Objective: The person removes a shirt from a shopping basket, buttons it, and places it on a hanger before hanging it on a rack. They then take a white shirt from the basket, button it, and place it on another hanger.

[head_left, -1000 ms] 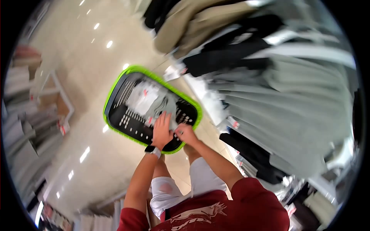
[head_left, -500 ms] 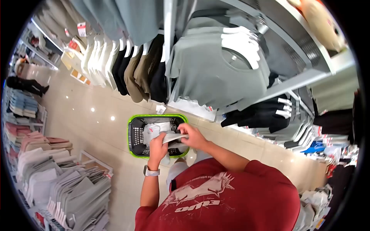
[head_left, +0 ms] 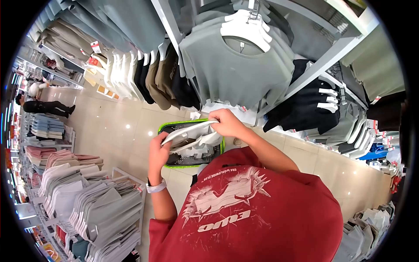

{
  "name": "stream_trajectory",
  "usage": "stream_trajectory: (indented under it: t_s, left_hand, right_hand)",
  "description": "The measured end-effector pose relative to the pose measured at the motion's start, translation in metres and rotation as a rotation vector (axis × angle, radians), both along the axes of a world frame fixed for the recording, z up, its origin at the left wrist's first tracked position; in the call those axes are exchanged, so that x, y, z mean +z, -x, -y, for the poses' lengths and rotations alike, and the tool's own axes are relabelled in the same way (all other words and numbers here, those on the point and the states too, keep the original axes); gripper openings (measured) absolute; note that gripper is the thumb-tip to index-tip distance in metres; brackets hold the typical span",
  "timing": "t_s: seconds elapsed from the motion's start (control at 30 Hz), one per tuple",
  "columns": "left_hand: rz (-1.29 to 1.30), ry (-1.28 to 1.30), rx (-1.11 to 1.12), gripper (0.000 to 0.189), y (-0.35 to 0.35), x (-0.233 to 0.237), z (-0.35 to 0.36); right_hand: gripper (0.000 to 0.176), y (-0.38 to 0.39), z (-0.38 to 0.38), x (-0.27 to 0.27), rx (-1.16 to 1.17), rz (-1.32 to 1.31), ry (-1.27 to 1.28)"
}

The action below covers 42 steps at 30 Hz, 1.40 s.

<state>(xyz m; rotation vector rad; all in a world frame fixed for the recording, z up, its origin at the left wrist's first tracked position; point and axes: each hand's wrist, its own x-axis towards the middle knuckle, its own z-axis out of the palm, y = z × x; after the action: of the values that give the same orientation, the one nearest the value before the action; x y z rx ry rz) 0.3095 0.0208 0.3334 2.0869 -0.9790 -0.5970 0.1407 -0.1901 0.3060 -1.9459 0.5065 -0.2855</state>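
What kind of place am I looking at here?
Probably a clothing shop: grey shirts hang on a rack, price-style tags dangle among garments, and a green-rimmed basket sits below the hands.

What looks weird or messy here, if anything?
Nothing really stands out. The grey shirts hang neatly, the basket is upright, and the left hand and right hand hold pale cloth over it. A small white paper shows by the basket; I can't tell if it's hanging or on the floor.

Clothing shop (shirts (head_left: 235,65) on hangers (head_left: 246,31))
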Motion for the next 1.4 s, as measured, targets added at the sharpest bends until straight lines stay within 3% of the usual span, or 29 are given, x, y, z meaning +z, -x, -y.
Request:
stream_trajectory:
  t_s: [0.13, 0.2, 0.33, 0.47, 0.53, 0.6, 0.77, 1.0, 1.07, 1.13, 1.23, 1.27, 1.33, 1.4]
  left_hand:
    - [-0.058, 0.115, 0.053, 0.024, 0.002, 0.005, -0.001]
    - [-0.137, 0.038, 0.218, 0.036, 0.005, -0.002, -0.003]
    - [-0.356, 0.092, 0.338, 0.044, 0.013, 0.004, 0.014]
    - [-0.523, 0.093, 0.376, 0.049, 0.016, 0.003, 0.029]
    - [-0.474, 0.009, 0.344, 0.05, 0.015, 0.007, 0.033]
    - [-0.563, 0.264, 0.322, 0.053, 0.019, 0.009, 0.041]
    - [-0.557, 0.276, 0.309, 0.052, 0.02, 0.031, 0.045]
    - [-0.591, 0.28, 0.157, 0.043, 0.013, 0.036, 0.04]
    - [-0.563, 0.267, 0.115, 0.04, 0.015, 0.039, 0.036]
    - [-0.473, 0.181, -0.005, 0.037, 0.016, 0.036, 0.027]
    - [-0.488, 0.151, -0.11, 0.038, 0.026, 0.039, 0.025]
    - [-0.486, 0.151, -0.118, 0.038, 0.028, 0.038, 0.025]
    - [-0.53, 0.202, -0.282, 0.037, 0.035, 0.034, 0.027]
    - [-0.396, 0.192, -0.402, 0.038, 0.049, 0.028, 0.036]
  right_hand:
    - [0.015, -0.005, 0.012, 0.002, 0.108, 0.13, -0.1]
    - [0.018, -0.011, 0.021, 0.006, 0.102, 0.147, -0.248]
    - [0.021, -0.01, 0.032, 0.06, 0.095, -0.07, -0.487]
    - [0.023, -0.018, 0.044, 0.067, 0.051, -0.068, -0.429]
    - [0.028, -0.024, 0.052, 0.065, -0.014, -0.054, -0.375]
    - [0.03, -0.029, 0.061, 0.064, -0.003, -0.077, -0.328]
    - [0.036, -0.031, 0.074, 0.064, 0.044, -0.174, -0.195]
    - [0.033, -0.024, 0.076, 0.043, 0.13, -0.162, -0.114]
    - [0.04, -0.015, 0.073, 0.035, 0.178, -0.115, -0.11]
    - [0.037, 0.002, 0.066, 0.043, 0.219, -0.175, 0.046]
    - [0.032, 0.026, 0.058, 0.031, 0.264, -0.054, -0.052]
    - [0.021, 0.036, 0.055, 0.031, 0.24, -0.052, -0.138]
    - [0.024, 0.053, 0.05, 0.023, 0.17, 0.175, -0.048]
    - [0.023, 0.066, 0.048, 0.018, 0.161, 0.316, -0.013]
